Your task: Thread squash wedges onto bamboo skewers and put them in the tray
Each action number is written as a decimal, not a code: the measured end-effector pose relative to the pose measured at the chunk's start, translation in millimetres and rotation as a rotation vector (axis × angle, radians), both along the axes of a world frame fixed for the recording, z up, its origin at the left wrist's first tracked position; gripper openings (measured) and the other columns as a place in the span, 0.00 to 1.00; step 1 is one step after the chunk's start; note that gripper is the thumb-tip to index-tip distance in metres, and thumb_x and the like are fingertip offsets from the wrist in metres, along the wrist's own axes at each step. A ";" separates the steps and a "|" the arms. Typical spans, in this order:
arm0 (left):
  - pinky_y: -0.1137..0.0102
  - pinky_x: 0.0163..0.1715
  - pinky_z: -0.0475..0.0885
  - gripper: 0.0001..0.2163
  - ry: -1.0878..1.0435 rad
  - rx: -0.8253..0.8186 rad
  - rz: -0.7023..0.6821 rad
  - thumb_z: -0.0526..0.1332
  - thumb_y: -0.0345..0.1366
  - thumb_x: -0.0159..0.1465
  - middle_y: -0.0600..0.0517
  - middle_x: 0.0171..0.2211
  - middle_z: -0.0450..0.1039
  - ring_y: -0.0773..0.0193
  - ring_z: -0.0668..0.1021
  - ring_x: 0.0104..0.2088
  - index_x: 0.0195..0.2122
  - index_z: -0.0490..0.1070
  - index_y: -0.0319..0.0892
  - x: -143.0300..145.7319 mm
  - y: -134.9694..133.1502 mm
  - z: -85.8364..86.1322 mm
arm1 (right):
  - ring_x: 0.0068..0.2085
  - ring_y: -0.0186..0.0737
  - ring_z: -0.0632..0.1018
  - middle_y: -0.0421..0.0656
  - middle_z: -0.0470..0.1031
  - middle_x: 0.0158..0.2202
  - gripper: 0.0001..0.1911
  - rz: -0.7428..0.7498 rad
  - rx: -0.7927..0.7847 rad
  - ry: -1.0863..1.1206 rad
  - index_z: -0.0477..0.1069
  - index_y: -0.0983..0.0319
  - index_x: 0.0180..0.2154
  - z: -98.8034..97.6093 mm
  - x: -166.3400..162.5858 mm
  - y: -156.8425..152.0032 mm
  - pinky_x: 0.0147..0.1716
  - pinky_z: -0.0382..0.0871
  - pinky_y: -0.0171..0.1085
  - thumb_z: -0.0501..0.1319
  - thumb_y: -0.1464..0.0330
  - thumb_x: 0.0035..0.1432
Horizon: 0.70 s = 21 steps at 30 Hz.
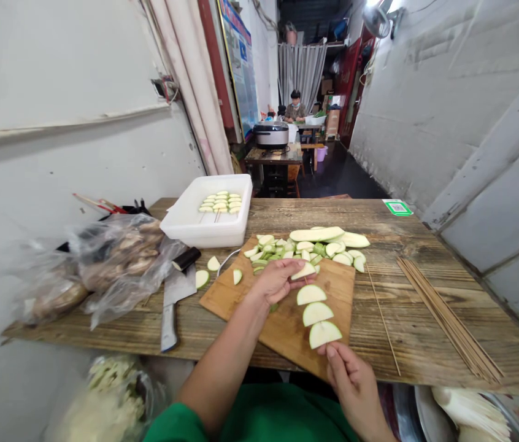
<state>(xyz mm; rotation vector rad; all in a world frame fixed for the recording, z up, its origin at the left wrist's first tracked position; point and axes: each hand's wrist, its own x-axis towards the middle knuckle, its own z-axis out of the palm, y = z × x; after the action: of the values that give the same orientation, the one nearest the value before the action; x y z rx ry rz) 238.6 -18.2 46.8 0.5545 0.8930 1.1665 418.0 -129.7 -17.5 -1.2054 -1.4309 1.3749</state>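
Observation:
Over the wooden cutting board (337,288), my right hand (354,380) pinches the near end of a thin skewer. Three half-moon zucchini slices (318,313) are threaded along it, spaced apart. My left hand (280,279) pinches another zucchini slice (304,271) at the skewer's far end; how deep the tip goes into it is hidden. Beyond my left hand lies a pile of cut zucchini slices (282,247), with long zucchini halves (317,234) behind it. Loose bamboo skewers (443,313) lie in a bundle to the right, and a single skewer (383,319) rests nearer the board.
A white plastic tub (204,233) holding skewered slices stands at the back left. A cleaver (170,319) with a dark handle-like piece beside it lies left of the board. Bagged mushrooms (121,255) crowd the table's left end. A person (295,109) sits far back.

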 end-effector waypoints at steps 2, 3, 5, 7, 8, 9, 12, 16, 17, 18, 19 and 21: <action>0.66 0.38 0.74 0.06 0.004 -0.006 -0.003 0.63 0.28 0.54 0.44 0.31 0.77 0.60 0.79 0.32 0.33 0.72 0.32 1.0 0.1 -0.3 | 0.17 0.27 0.54 0.33 0.50 0.16 0.20 -0.010 0.001 0.004 0.69 0.66 0.31 0.2 -0.3 -0.3 0.16 0.46 0.29 0.52 0.55 0.59; 0.67 0.38 0.74 0.06 0.005 -0.011 -0.001 0.63 0.28 0.54 0.44 0.31 0.77 0.60 0.79 0.32 0.33 0.72 0.32 1.6 0.2 -0.5 | 0.17 0.27 0.54 0.33 0.50 0.16 0.20 -0.014 0.000 0.005 0.69 0.66 0.31 0.4 -0.5 -0.3 0.16 0.46 0.29 0.52 0.55 0.58; 0.68 0.37 0.74 0.06 0.010 -0.021 0.001 0.64 0.29 0.53 0.44 0.31 0.77 0.59 0.79 0.33 0.32 0.72 0.32 3.1 0.3 -1.2 | 0.17 0.27 0.54 0.33 0.50 0.16 0.20 -0.024 -0.001 0.004 0.69 0.66 0.31 0.3 -0.6 0.1 0.16 0.46 0.29 0.53 0.55 0.58; 0.69 0.35 0.74 0.06 0.021 -0.036 -0.002 0.64 0.29 0.53 0.44 0.31 0.77 0.59 0.79 0.32 0.32 0.72 0.33 4.7 0.2 -2.5 | 0.17 0.27 0.55 0.33 0.50 0.16 0.19 -0.034 0.002 -0.003 0.70 0.66 0.32 -0.9 -0.5 0.7 0.16 0.47 0.29 0.53 0.56 0.58; 0.70 0.34 0.74 0.06 0.025 -0.042 -0.004 0.64 0.29 0.53 0.44 0.30 0.76 0.60 0.79 0.32 0.32 0.72 0.33 5.6 0.1 -3.2 | 0.17 0.28 0.55 0.33 0.50 0.16 0.19 -0.039 0.006 -0.009 0.70 0.66 0.32 -2.0 -0.2 0.9 0.16 0.47 0.29 0.53 0.56 0.58; 0.70 0.33 0.74 0.06 0.026 -0.049 -0.005 0.64 0.29 0.53 0.45 0.30 0.76 0.60 0.79 0.32 0.32 0.72 0.33 6.4 -0.1 -3.9 | 0.18 0.28 0.55 0.33 0.51 0.16 0.19 -0.044 0.011 -0.017 0.70 0.66 0.32 -3.3 0.1 1.2 0.16 0.47 0.28 0.53 0.56 0.58; 0.70 0.32 0.74 0.05 0.007 -0.064 0.005 0.63 0.28 0.53 0.45 0.29 0.76 0.61 0.79 0.31 0.31 0.72 0.32 8.7 -0.7 -5.3 | 0.18 0.28 0.56 0.34 0.51 0.17 0.18 -0.048 0.021 -0.034 0.70 0.66 0.33 -8.0 0.8 1.7 0.16 0.47 0.28 0.53 0.57 0.59; 0.70 0.31 0.74 0.06 -0.012 -0.065 0.017 0.65 0.28 0.51 0.45 0.28 0.76 0.60 0.79 0.30 0.31 0.72 0.32 12.3 -1.6 -4.9 | 0.19 0.28 0.56 0.34 0.52 0.18 0.18 -0.054 0.022 -0.020 0.70 0.66 0.34 -11.0 0.6 1.7 0.16 0.48 0.28 0.53 0.57 0.58; 0.70 0.31 0.74 0.07 -0.015 -0.060 0.011 0.65 0.28 0.51 0.45 0.28 0.76 0.60 0.79 0.30 0.30 0.72 0.32 13.2 -1.7 -4.7 | 0.19 0.28 0.56 0.34 0.52 0.18 0.18 -0.060 0.024 -0.016 0.70 0.66 0.34 -10.8 0.5 1.7 0.16 0.48 0.28 0.53 0.57 0.58; 0.70 0.31 0.74 0.07 -0.019 -0.053 0.002 0.66 0.28 0.50 0.45 0.28 0.76 0.60 0.79 0.29 0.30 0.72 0.32 14.1 -1.9 -4.5 | 0.19 0.28 0.56 0.34 0.53 0.18 0.18 -0.065 0.023 -0.015 0.70 0.66 0.34 -10.4 0.4 1.7 0.16 0.49 0.28 0.54 0.57 0.58; 0.70 0.31 0.74 0.07 -0.022 -0.046 -0.005 0.66 0.29 0.50 0.45 0.28 0.76 0.60 0.79 0.29 0.30 0.72 0.32 14.8 -2.0 -4.4 | 0.19 0.28 0.56 0.34 0.53 0.17 0.18 -0.068 0.023 -0.018 0.70 0.66 0.34 -9.8 0.3 1.7 0.16 0.49 0.28 0.54 0.56 0.58; 0.70 0.31 0.73 0.08 -0.020 -0.035 -0.014 0.67 0.30 0.49 0.45 0.28 0.76 0.60 0.79 0.29 0.30 0.73 0.32 15.8 -2.4 -4.2 | 0.19 0.28 0.57 0.34 0.53 0.17 0.19 -0.067 0.020 -0.025 0.70 0.66 0.34 -8.7 0.2 1.7 0.16 0.49 0.28 0.54 0.56 0.58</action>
<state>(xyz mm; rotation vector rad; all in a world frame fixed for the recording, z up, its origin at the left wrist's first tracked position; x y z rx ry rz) 254.4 -20.6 42.6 0.5192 0.8894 1.1396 418.2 -128.0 -26.2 -1.2513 -1.4056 1.3013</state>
